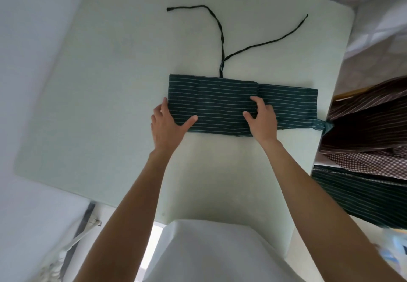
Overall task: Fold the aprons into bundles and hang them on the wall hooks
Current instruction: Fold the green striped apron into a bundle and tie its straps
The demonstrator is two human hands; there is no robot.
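A dark green cotton apron with thin white stripes lies on the pale, matte white table, already reduced to a long narrow band that runs toward the table's right edge. A second fold has been laid over it from the left, so the left part is thicker, and its edge makes a visible step near the middle of the band. Two thin dark ties trail from the band's far side toward the table's far edge, loose and not yet wrapped, and a short tab of the same cloth sticks out past the right edge.

The left hand rests flat at the band's left end, fingers straight and thumb spread onto the cloth — pressing, not gripping. The right hand sits on the step, fingers bent over the fold edge; whether it pinches the cloth or only holds it down I cannot tell.

By my reading this apron is midway: flattened and partly folded, but not yet a bundle, not tied, not hung. No wall hooks are in view.

Beyond the right edge lies a heap of further aprons — brown striped, brown checked and another dark green striped one — seemingly unfolded, so most of the job appears left.
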